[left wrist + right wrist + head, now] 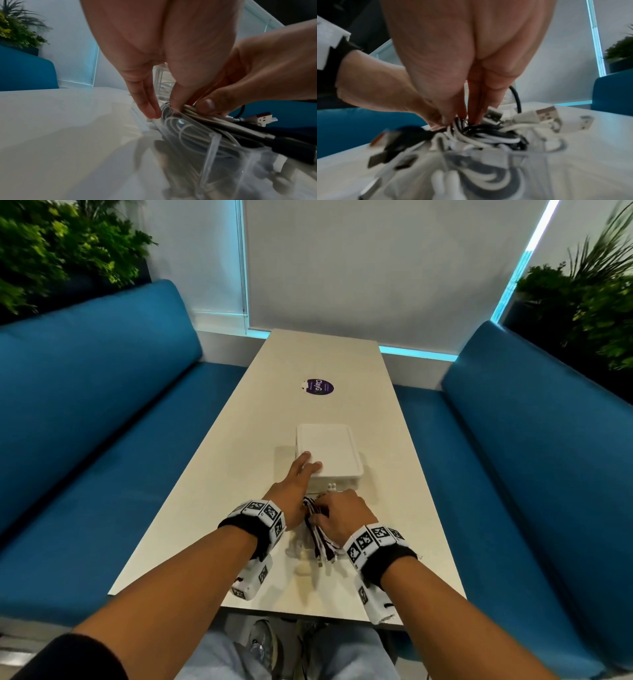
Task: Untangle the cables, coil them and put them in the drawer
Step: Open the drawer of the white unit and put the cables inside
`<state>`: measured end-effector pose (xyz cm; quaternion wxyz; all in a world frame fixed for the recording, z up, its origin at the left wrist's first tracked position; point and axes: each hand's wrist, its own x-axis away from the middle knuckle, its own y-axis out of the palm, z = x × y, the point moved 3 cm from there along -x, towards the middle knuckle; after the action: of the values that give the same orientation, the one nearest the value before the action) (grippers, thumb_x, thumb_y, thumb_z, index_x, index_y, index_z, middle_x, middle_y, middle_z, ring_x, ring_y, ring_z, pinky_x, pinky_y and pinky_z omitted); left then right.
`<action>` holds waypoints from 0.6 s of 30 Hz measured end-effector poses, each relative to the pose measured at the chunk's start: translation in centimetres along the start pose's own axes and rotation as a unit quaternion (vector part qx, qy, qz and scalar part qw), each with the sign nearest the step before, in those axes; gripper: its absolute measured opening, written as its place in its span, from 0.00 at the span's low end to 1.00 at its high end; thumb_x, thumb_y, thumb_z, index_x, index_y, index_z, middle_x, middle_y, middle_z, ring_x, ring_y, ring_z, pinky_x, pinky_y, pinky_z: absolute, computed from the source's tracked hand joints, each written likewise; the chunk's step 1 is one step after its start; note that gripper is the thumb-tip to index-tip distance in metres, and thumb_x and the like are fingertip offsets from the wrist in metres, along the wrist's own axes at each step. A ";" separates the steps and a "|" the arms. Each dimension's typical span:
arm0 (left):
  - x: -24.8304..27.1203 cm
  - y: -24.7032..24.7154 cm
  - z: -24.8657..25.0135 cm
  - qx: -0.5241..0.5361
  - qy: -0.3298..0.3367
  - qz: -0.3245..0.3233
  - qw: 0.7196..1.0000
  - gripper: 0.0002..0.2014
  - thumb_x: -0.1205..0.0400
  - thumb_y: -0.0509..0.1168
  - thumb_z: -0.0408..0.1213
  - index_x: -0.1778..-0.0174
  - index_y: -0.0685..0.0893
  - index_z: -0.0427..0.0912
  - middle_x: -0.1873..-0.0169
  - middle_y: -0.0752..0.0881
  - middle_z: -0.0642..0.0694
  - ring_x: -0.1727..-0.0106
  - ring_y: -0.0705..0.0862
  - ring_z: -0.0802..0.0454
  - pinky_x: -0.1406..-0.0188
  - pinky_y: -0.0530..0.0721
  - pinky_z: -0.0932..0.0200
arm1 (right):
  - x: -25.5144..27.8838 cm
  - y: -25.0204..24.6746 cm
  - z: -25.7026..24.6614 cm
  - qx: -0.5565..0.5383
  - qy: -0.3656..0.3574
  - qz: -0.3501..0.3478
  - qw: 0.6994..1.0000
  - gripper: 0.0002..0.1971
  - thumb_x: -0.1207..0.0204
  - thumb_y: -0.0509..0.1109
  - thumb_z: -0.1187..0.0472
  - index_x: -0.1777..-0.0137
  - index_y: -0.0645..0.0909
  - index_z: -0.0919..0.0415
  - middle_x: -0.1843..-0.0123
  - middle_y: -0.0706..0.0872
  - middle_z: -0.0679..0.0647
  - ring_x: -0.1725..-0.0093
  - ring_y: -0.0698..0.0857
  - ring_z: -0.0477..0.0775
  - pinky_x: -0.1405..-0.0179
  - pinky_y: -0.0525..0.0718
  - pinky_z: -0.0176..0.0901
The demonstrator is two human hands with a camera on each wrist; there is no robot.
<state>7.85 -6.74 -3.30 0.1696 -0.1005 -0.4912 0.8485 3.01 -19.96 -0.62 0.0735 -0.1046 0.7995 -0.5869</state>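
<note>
Bundle of black and white cables [317, 527], gathered into a loose hank with USB plugs trailing toward the near edge of the desk [212, 460]. The hank lies over a clear drawer [214, 143], pulled out toward the person from a white lidded unit [327, 450] on the desk's midline; the wrist views show white coils already behind the drawer's transparent wall.

Right hand [342, 515]: fingers [476, 106] curled down onto the hank, pinching it at its middle. Left hand [298, 479]: fingers [310, 462] straight and close together, pressing on the near left corner of the unit's lid, holding nothing.

Step in hand, as judged: stowing the coiled cables, with the unit steadied against sliding. The next move calls for tucking the plugs that overhang the drawer's front wall inside its rim, then releasing the hank without letting it spring open, before the drawer can be pushed shut.

Beyond: a round purple sticker [318, 386] farther along the desk, blue benches [102, 405] on both long sides, potted plants [51, 251] behind.
</note>
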 end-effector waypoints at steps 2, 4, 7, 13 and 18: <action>0.1 0.2 -0.1 0.012 0.005 0.002 1.000 0.45 0.26 0.64 0.23 0.17 0.54 0.56 0.16 0.38 0.62 0.42 0.85 0.36 0.51 0.86 0.47 | -0.4 0.4 -0.5 0.017 0.015 0.019 1.000 0.11 0.21 0.64 0.58 0.54 0.88 0.60 0.57 0.89 0.58 0.56 0.87 0.62 0.63 0.75 0.42; 0.1 0.5 -0.5 0.020 0.008 0.006 1.000 0.45 0.26 0.64 0.23 0.17 0.53 0.58 0.17 0.37 0.65 0.40 0.85 0.36 0.47 0.86 0.45 | -0.6 0.7 -1.5 0.060 0.033 0.033 0.997 0.11 0.20 0.62 0.61 0.55 0.86 0.61 0.56 0.88 0.60 0.55 0.88 0.64 0.62 0.76 0.46; 0.1 0.6 -0.4 0.022 0.011 0.010 1.000 0.46 0.26 0.65 0.25 0.17 0.53 0.60 0.17 0.36 0.67 0.37 0.84 0.39 0.39 0.83 0.47 | -1.1 0.4 -2.5 0.091 0.050 0.039 0.994 0.10 0.19 0.62 0.61 0.52 0.85 0.63 0.54 0.88 0.60 0.54 0.88 0.62 0.60 0.80 0.48; -0.2 0.3 -0.2 0.033 0.016 0.013 0.999 0.42 0.23 0.65 0.27 0.17 0.55 0.57 0.15 0.39 0.61 0.39 0.85 0.36 0.44 0.84 0.47 | -0.5 -0.8 -1.2 0.019 0.043 0.085 0.995 0.07 0.21 0.63 0.57 0.51 0.81 0.58 0.55 0.87 0.56 0.55 0.86 0.62 0.62 0.81 0.47; -0.3 0.4 -0.1 0.021 0.005 0.007 1.000 0.46 0.27 0.68 0.25 0.18 0.54 0.58 0.16 0.38 0.62 0.46 0.87 0.36 0.53 0.86 0.49 | 0.7 -1.8 3.2 0.012 0.141 0.121 0.982 0.21 0.24 0.63 0.39 0.43 0.75 0.56 0.45 0.80 0.54 0.46 0.81 0.61 0.52 0.82 0.51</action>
<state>8.12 -6.94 -3.70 0.1682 -0.1045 -0.4721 0.8590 3.22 -23.60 0.17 0.0316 0.0779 0.8016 -0.5920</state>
